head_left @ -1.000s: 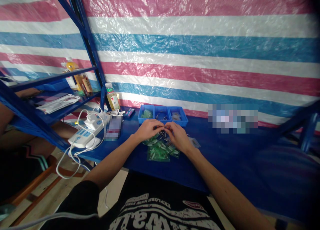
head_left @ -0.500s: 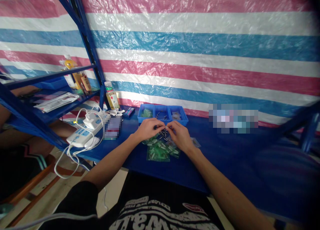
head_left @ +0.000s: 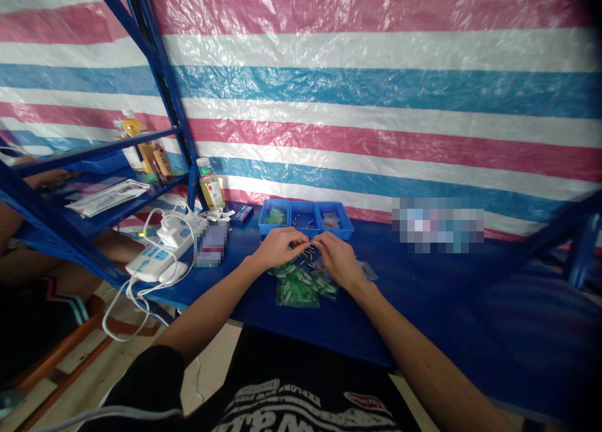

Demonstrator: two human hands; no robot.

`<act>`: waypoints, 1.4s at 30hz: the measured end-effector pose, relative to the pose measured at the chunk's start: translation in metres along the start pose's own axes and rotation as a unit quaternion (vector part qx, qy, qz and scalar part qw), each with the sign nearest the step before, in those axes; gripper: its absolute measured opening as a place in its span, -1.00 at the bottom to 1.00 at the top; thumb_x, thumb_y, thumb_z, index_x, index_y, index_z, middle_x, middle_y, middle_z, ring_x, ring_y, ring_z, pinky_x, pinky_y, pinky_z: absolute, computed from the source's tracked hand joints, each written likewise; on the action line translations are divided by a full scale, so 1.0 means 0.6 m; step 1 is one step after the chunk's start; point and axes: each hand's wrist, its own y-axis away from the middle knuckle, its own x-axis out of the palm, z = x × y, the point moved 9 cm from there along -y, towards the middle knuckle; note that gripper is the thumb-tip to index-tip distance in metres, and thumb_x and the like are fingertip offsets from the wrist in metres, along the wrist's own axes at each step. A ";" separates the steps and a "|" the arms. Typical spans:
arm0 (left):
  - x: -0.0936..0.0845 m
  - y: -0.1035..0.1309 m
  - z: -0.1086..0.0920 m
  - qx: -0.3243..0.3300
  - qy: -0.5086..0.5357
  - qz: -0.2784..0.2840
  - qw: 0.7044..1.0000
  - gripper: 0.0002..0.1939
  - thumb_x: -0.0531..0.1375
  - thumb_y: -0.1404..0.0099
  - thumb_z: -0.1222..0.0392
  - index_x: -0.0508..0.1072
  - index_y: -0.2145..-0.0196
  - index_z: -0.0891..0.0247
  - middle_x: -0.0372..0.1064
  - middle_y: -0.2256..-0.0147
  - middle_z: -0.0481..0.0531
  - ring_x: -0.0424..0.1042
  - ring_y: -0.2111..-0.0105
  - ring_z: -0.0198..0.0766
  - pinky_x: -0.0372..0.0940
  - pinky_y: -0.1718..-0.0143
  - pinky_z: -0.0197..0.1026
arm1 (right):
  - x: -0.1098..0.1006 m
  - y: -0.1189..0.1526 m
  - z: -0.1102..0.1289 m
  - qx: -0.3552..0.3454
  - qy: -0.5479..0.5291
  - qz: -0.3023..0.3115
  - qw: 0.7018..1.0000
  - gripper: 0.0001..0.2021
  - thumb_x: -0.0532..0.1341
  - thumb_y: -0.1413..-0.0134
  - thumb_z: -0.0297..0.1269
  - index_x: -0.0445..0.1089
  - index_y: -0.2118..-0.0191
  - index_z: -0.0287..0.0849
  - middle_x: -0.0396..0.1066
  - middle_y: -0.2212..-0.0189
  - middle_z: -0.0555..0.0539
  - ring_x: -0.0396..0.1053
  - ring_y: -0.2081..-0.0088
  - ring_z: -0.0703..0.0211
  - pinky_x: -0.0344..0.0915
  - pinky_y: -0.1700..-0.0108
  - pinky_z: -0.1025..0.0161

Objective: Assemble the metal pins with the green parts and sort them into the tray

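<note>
My left hand [head_left: 279, 247] and my right hand [head_left: 337, 256] meet fingertip to fingertip over the table, just in front of a blue tray. Both are closed in a pinch on a small thin piece [head_left: 311, 240] between them; fingers cover most of it, and its kind is too small to tell. Beneath the hands lies a loose heap of short dark and silvery pin-like pieces [head_left: 308, 256]. Nearer my body are several small clear green packets [head_left: 297, 291] with pale labels or strips on them. Another clear packet [head_left: 367, 270] rests beside my right wrist.
The blue tray [head_left: 337, 234] has three compartments: greenish packets at left, a few pins in the middle, pale packets at right. A white power strip [head_left: 145, 261] with looping cables, a blurred-out phone-like object [head_left: 212, 244] and a bottle [head_left: 211, 190] stand left. Another person sits beyond the shelf frame [head_left: 172, 100].
The view has tilted up slightly, so things sit a little lower. My hands stay pinched together; the dark piece that showed at my left fingers is now mostly hidden.
</note>
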 end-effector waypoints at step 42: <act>0.003 0.001 0.008 -0.008 0.016 0.010 1.000 -0.76 0.16 -0.45 0.09 0.60 0.19 0.23 0.54 0.31 0.05 0.46 0.32 -0.26 0.31 0.20 -0.23 | 0.003 0.001 -0.003 -0.001 -0.027 0.009 1.000 -0.86 0.09 -0.38 -0.32 0.40 0.15 -0.04 0.47 0.21 -0.08 0.44 0.20 0.06 0.32 0.12 0.18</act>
